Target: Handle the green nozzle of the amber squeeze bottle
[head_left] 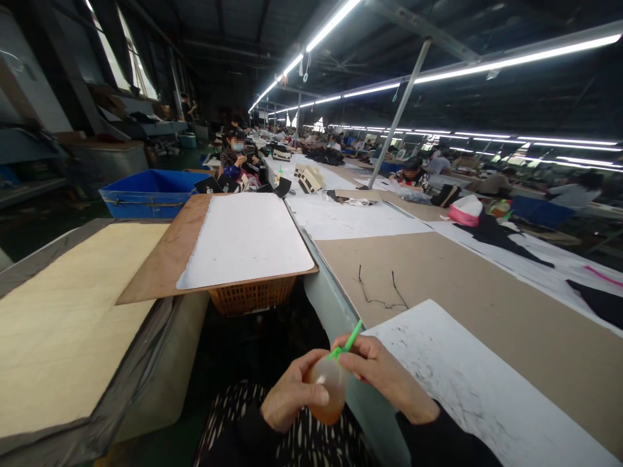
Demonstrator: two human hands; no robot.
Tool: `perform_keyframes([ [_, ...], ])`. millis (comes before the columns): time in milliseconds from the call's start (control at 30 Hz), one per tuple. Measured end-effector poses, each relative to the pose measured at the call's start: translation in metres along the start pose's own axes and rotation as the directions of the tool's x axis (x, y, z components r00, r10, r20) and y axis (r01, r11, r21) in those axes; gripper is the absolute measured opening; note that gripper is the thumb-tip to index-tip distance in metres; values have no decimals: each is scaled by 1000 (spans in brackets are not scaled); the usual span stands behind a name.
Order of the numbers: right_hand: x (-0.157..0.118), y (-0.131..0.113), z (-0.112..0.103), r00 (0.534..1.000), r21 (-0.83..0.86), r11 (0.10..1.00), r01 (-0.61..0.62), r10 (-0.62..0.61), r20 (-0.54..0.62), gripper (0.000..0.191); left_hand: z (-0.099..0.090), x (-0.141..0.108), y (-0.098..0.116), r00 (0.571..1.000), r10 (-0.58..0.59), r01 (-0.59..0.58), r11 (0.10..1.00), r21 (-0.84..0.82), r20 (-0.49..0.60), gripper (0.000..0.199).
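A squat translucent squeeze bottle (331, 386) with amber liquid in its lower part is held over my lap. My left hand (294, 389) is wrapped round its body, thumb across the front. At the top, my right hand (372, 363) pinches the green nozzle cap (348, 344), whose long tip points up and to the right. Whether the cap is seated on the bottle's neck is hidden by the fingers. Just beyond my right hand, a pair of glasses (384, 301) lies on the brown table covering, beside a marked white sheet (452, 363).
On the left, a board with a white sheet (243, 240) rests over an orange basket (253, 296). Beside it are a yellow-topped surface (87, 305) and a blue bin (150, 188). A slanted metal pole (402, 110) rises from the long table. Several people sit farther off.
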State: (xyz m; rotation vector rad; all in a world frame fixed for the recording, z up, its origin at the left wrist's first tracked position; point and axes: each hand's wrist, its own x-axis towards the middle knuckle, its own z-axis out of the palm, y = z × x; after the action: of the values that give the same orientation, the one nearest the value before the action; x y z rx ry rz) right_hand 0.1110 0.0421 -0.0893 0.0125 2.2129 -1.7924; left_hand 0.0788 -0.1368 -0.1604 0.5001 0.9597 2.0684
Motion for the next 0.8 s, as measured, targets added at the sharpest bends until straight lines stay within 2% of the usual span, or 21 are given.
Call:
perform_keyframes([
  [100,-1,-9,-1,991,-56,998,30,-22,136,22,4,1,8,995,-64,59,996,68,81,65],
  [167,-2,-14,0,985,-89,996,33,-17,171,18,8,2,11,994,-77,68,989,128,72,63],
  [233,-3,-16,-1,987,-114,993,37,-18,160,18,12,3,10,998,-56,56,979,194,-5,60],
  [333,-4,-12,0,997,-169,986,13,1,81,19,15,4,5,982,-3,77,921,381,-190,53],
  [433,-2,-2,6,998,-155,987,-38,31,-45,43,19,6,1,922,124,170,722,671,-367,48],
  [500,0,3,15,984,-138,989,-59,34,-176,46,23,8,-2,887,235,212,560,801,-399,48],
  [567,1,6,25,941,-203,973,-107,33,-337,38,28,9,-6,875,285,241,443,864,-390,45],
  [667,2,7,38,850,-335,917,-215,7,-526,30,34,9,-14,872,269,326,303,895,-409,41],
  [800,5,5,44,775,-369,884,-287,-13,-632,34,36,11,-20,863,300,400,87,912,-407,43],
])
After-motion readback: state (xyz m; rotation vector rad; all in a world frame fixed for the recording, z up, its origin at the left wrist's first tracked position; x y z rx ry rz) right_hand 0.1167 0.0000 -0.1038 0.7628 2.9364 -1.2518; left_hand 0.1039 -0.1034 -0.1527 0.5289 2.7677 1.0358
